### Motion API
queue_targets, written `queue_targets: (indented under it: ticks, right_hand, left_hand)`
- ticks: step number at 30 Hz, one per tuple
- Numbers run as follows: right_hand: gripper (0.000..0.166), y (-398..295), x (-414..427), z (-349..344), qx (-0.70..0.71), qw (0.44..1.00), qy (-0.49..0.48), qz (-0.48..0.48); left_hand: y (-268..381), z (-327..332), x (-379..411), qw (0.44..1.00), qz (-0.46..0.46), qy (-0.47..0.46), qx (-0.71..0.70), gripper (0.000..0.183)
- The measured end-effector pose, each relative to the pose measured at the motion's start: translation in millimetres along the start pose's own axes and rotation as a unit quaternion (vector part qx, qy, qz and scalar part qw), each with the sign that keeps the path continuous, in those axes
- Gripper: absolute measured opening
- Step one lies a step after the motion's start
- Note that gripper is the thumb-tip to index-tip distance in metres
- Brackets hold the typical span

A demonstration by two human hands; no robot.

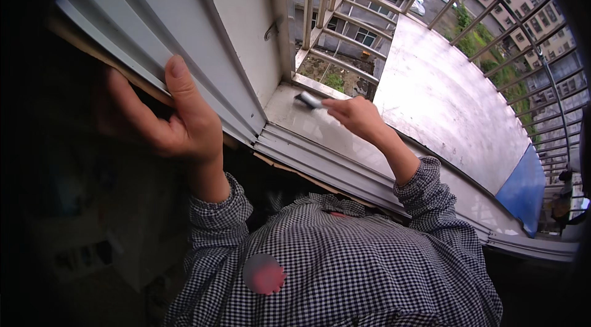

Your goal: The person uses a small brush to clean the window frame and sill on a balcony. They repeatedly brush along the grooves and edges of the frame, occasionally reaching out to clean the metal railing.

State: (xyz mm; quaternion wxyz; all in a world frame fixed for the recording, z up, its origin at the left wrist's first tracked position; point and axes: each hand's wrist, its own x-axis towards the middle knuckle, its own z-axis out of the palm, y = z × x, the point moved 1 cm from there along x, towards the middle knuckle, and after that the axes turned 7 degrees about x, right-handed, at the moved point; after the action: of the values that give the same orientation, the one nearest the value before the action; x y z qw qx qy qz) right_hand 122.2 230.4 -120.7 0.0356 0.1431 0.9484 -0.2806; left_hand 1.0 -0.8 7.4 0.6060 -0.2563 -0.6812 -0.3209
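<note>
My right hand point(358, 117) holds a small brush point(310, 99), blurred, its grey-white body ending in a dark edge. The tool sits over the inner corner of the pale, glossy windowsill point(332, 126), beside the outer frame. On the left, my left hand point(191, 114) grips the edge of the white window jamb point(152, 27). Its thumb lies on the grooved face, while the other fingers reach around the edge into shadow. Parallel sliding tracks point(314, 154) run along the sill between my body and the brush.
Metal security bars point(341, 27) enclose the outside of the window. A whitish sheet panel point(429, 110) lies on the cage floor, with a blue panel point(524, 193) at its right end. A small latch fitting point(272, 30) is on the side frame. Buildings and parked cars are far below.
</note>
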Motion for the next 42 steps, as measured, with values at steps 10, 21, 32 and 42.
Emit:
queue_targets:
  ticks: [10, 21, 32, 42]
  right_hand:
    - [0.028, 2, 35, 4, 0.071, 0.997, -0.043, -0.003]
    - [0.030, -13, 57, 7, 0.083, 0.996, 0.002, -0.027]
    - [0.030, -25, 51, 17, 0.102, 0.992, -0.039, -0.058]
    - [0.031, 2, -10, -20, 0.137, 0.983, -0.048, -0.111]
  left_hand:
    - [-2, 1, -2, 0.999, -0.009, 0.006, -0.044, 0.055]
    - [-4, 3, -5, 0.998, -0.014, 0.012, -0.061, 0.056]
    - [-3, 4, -4, 0.995, -0.026, 0.030, -0.088, 0.054]
    - [-4, 1, -6, 0.996, -0.023, 0.028, -0.082, 0.053]
